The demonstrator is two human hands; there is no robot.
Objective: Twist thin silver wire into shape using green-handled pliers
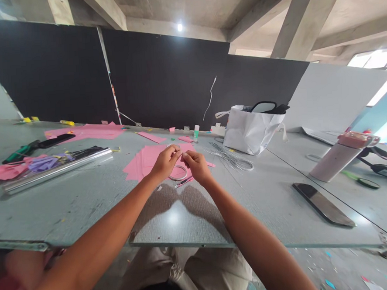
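My left hand (165, 161) and my right hand (196, 165) meet over the table, fingertips pinched together on a small pale piece that looks like tape. Just beneath them lies a white tape roll (178, 174) on a stack of pink paper sheets (142, 162). A pink-handled tool (184, 182) rests by my right wrist. A bundle of thin silver wires (228, 157) lies to the right of my hands.
A white bag (250, 132) stands behind the wires. A pink-lidded bottle (336, 157) lies on its side at right, a phone (323, 204) near the front edge. At left are a clear-wrapped roll (55, 169), more pink paper (86, 131) and dark tools (36, 146).
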